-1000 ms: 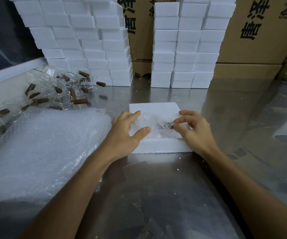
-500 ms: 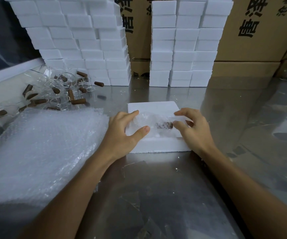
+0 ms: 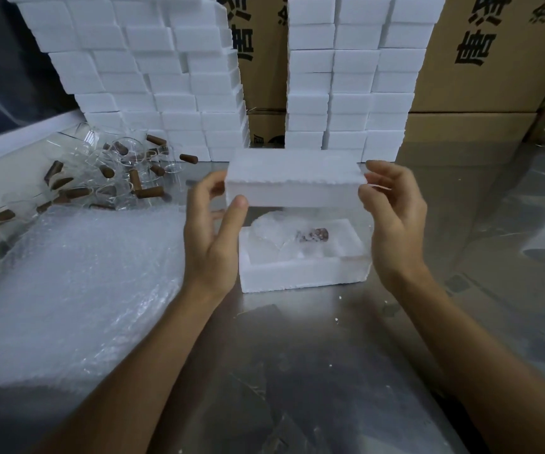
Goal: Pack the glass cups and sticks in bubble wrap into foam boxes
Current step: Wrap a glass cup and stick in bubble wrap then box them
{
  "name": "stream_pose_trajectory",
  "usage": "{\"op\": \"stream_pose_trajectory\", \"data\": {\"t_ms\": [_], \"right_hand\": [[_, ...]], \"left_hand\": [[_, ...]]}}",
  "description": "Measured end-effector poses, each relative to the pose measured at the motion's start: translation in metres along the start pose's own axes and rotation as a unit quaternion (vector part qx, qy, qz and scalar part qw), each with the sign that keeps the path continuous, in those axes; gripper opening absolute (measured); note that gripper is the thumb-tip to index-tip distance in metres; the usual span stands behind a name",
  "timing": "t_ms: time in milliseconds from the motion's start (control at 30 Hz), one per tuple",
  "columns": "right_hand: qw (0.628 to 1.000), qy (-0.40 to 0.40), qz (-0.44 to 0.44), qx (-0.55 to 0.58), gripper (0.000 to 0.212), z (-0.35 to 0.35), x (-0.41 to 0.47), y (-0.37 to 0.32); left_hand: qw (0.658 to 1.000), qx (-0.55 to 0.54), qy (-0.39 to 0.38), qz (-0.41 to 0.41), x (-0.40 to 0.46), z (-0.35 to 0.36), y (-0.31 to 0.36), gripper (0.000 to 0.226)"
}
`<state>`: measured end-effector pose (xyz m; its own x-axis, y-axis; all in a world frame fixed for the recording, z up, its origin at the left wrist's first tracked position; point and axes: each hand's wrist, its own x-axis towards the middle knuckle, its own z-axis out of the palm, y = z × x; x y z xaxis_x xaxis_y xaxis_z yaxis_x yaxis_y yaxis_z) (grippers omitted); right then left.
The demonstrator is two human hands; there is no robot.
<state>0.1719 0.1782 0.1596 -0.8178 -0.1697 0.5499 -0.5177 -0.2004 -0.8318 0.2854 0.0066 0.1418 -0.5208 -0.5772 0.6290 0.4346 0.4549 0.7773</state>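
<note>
Holding foam lid (image 3: 292, 181) pinched endwise between left hand (image 3: 212, 234) and right hand (image 3: 392, 221), directly above foam box (image 3: 304, 273) cradling wrapped bundle (image 3: 297, 239); lower level, align edges, press evenly.

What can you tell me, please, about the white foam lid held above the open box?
The white foam lid is a flat rectangular slab of matte, grainy polystyrene with a rough stepped lower edge. It is held level in the air, above the open white foam box. The left hand grips its left end, the right hand its right end.
</note>
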Motion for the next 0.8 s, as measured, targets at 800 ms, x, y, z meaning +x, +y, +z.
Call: {"op": "stream_pose_trajectory", "data": {"t_ms": [800], "right_hand": [[0.998,0.010,0.060,-0.005,0.020,-0.003,-0.002,0.031]], "left_hand": [[0.984,0.169,-0.019,0.054,-0.009,0.002,-0.003,0.019]]}}
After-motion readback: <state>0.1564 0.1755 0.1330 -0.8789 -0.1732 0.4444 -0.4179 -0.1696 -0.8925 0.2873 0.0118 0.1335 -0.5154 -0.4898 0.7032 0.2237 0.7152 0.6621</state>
